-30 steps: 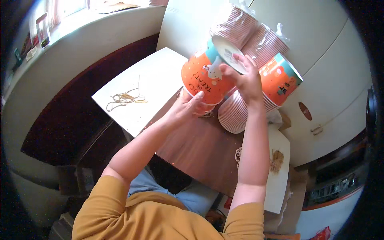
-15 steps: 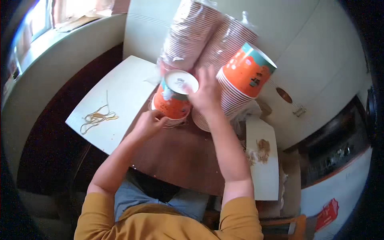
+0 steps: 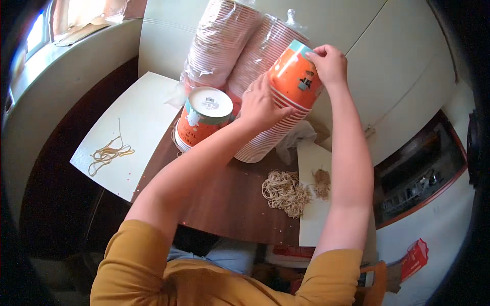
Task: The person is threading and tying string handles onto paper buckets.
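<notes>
A tall leaning stack of upside-down paper tubs (image 3: 271, 130) stands on the brown tabletop, its top tub (image 3: 294, 76) orange with a teal band. My left hand (image 3: 265, 104) is curled against the stack's left side, thumb across the front just below the top tub. Up at that tub's base, my right hand (image 3: 332, 66) grips the edge with bent fingers. To the left stands a shorter upside-down stack of the same tubs (image 3: 196, 130), white base upward, touched by neither hand.
Behind lean two long plastic-wrapped stacks of tubs (image 3: 219, 46). A heap of tan rubber bands (image 3: 285, 194) lies at the table's right, a smaller clump (image 3: 321, 183) beside it. More loose bands (image 3: 109, 153) lie on the white left leaf (image 3: 122, 112).
Both hands have left the short stack and moved right to the tall one. My left hand has crossed to its side, and my right hand has gone to its top.
</notes>
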{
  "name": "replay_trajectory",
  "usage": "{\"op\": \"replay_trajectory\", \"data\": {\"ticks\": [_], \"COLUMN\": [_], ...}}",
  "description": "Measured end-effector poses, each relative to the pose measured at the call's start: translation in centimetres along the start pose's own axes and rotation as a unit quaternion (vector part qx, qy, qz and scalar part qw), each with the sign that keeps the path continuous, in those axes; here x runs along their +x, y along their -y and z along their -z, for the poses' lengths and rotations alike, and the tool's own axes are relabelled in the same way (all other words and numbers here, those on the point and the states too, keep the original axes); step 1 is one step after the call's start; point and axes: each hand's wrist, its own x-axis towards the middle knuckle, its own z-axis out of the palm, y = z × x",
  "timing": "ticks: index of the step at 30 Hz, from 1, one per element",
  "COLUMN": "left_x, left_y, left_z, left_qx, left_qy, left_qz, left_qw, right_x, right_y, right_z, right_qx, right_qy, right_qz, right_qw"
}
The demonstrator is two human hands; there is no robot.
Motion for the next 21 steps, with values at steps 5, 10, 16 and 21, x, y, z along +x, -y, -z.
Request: {"op": "replay_trajectory", "data": {"ticks": [5, 10, 16, 21], "left_x": [1.3, 0.5, 0.1, -5.6], "left_y": [-1.4, -0.5, 4.6, 0.9], "left_z": [-2.7, -2.5, -0.5, 7.3], "left_qx": [0.026, 0.06, -0.051, -0.398], "left_qy": [-0.038, -0.012, 0.026, 0.204], "left_qz": [-0.035, -0.027, -0.097, 0.175], "left_qw": [0.998, 0.998, 0.994, 0.877], "right_x": [4.2, 6.5, 0.5, -19.0], "right_y": [0.5, -0.4, 2.7, 0.0], "right_z": [3.4, 8.0, 19.2, 11.4], "right_qx": [0.03, 0.004, 0.186, 0.632], "right_qy": [0.017, -0.14, -0.344, -0.217], "right_qz": [0.022, 0.038, -0.081, -0.36], "right_qw": [0.999, 0.989, 0.917, 0.651]}}
